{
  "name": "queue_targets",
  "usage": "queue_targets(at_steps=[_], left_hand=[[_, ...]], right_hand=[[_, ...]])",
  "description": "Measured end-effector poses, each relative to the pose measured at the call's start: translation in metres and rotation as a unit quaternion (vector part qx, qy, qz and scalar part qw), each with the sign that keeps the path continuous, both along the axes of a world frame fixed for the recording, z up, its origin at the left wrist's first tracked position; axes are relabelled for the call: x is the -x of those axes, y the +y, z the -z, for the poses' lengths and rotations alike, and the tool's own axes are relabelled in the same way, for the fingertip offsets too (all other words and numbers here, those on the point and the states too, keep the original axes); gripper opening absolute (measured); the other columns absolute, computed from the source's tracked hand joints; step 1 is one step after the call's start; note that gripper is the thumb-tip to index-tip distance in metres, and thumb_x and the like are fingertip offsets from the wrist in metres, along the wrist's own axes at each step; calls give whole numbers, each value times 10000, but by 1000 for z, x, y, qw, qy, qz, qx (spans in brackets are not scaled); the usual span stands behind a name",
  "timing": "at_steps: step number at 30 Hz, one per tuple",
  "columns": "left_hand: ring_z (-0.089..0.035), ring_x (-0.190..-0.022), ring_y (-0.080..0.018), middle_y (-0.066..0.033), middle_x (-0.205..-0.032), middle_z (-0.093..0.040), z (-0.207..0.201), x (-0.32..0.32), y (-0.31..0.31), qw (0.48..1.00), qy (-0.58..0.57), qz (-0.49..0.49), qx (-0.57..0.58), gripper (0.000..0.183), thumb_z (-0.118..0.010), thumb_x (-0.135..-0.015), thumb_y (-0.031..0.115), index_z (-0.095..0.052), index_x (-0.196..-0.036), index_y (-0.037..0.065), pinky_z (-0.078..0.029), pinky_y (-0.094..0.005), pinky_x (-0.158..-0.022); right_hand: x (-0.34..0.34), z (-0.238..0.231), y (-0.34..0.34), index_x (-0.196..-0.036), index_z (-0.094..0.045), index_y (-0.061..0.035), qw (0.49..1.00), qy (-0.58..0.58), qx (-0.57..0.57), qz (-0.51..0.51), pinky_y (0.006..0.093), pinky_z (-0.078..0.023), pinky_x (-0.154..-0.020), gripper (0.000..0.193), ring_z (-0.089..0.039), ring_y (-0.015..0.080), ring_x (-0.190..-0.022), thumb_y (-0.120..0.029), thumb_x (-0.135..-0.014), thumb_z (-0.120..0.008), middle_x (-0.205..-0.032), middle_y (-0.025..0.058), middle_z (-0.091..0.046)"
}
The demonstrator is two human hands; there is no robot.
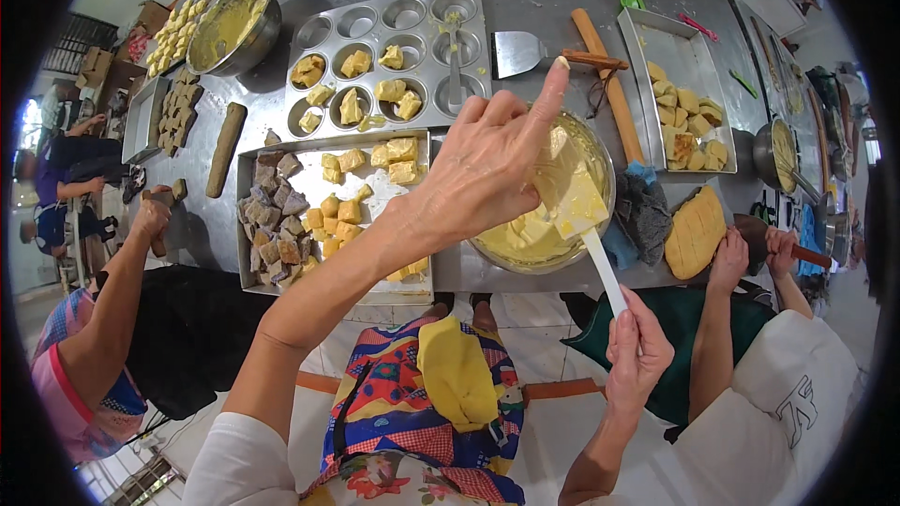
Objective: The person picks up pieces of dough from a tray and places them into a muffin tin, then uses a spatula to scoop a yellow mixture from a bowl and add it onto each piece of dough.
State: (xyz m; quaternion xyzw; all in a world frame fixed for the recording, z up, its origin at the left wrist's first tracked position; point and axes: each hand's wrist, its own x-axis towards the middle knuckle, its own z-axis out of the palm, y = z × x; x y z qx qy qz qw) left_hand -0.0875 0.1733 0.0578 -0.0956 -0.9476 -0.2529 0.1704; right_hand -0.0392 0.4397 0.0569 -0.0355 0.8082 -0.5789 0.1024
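Right hand (639, 342): fingers clamped on white spatula (605, 272), coated blade over bowl (609, 183), plenty of batter (511, 239) left. Left hand (487, 155): index out, batter on tip, other fingers curled, nothing visibly held. Beyond, muffin tin (380, 37) looks part-loaded: dough chunks (351, 108) across nearer rows, far row unfilled.

Dark gray cloth (645, 215) near a wooden rolling pin (619, 114), pink utensil (698, 27) beside a metal tray (667, 43).

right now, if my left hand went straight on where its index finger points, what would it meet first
Likely the scraper's wooden handle, which the fingertip of your left hand overlaps in view; the wooden rod lies beyond. Depth is unclear, so it might pass above.
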Motion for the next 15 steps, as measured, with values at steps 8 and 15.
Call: queue_targets(at_steps=[8,15], left_hand=[[-470,-996,-261,-69,-953,-628,7,-1,-7,999,-28,1,-17,1007,-698,-618,89,-129,-1447,26,-331,-389,-914],[-431,-1129,-266,-61,-1041,-640,15,-4,-16,974,-19,125,-185,920,-704,-697,158,-180,-1445,44,-292,-411,-1015]], right_hand=[[7,-10,12,-1093,-634,8,984,111,-142,3,208,-331,-493,219,-458,63,-609,-41,-907,-531,-735,49,-559],[7,10,14,-1114,-624,2,999,-21,39,17,168,-285,-451,233,-406,39,-516,-96,-924,-530,-675,22,-552]])
